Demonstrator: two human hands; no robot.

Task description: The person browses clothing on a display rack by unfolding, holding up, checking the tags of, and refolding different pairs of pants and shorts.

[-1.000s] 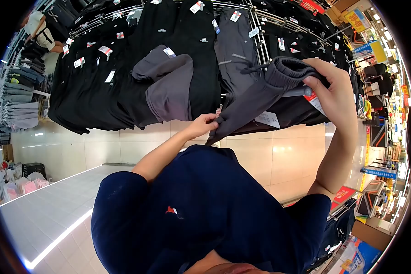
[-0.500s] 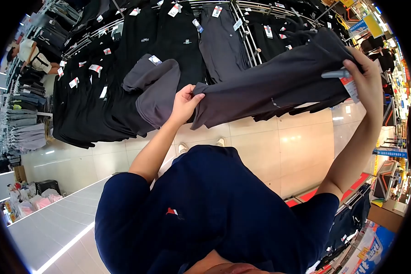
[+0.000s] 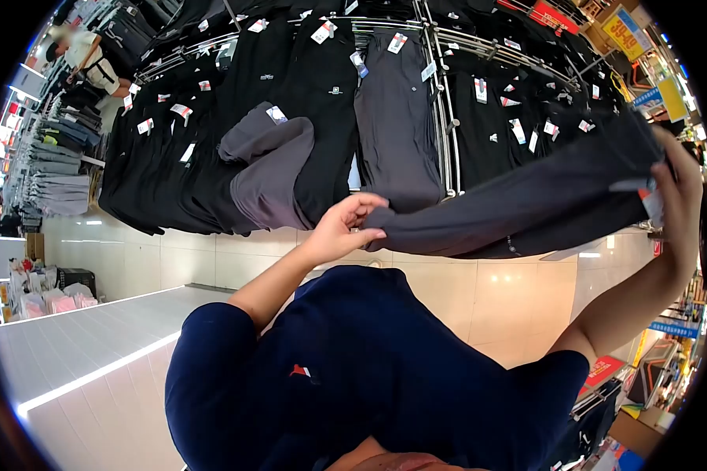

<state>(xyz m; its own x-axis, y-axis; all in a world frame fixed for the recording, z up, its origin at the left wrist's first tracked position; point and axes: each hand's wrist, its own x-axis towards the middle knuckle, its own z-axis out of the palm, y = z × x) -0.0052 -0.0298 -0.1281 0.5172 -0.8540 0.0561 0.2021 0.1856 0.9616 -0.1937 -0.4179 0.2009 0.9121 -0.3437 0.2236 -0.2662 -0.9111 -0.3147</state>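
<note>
A pair of dark grey trousers (image 3: 487,216) is stretched sideways between my hands, above the floor. My left hand (image 3: 344,229) is closed on the leg end, thumb and fingers pinching the cloth. At the other end my right hand (image 3: 678,184) grips the waist, slightly blurred. A grey hanger piece (image 3: 635,185) and a white and orange price tag (image 3: 650,206) show beside its fingers. Beyond my left hand, another pair of grey trousers (image 3: 271,177) lies folded over the black ones on the rack.
Black trousers (image 3: 165,169) with white tags hang from metal rails (image 3: 450,125) in front. Grey trousers (image 3: 401,118) hang near the middle. A white counter (image 3: 94,337) stands at lower left. A person (image 3: 86,59) stands far left. Yellow price signs (image 3: 627,33) are at upper right.
Both my hands and the stretched trousers have moved right and, at the left end, closer to my body. My right hand is lower in view. The view has shifted, showing more of the right-hand rack.
</note>
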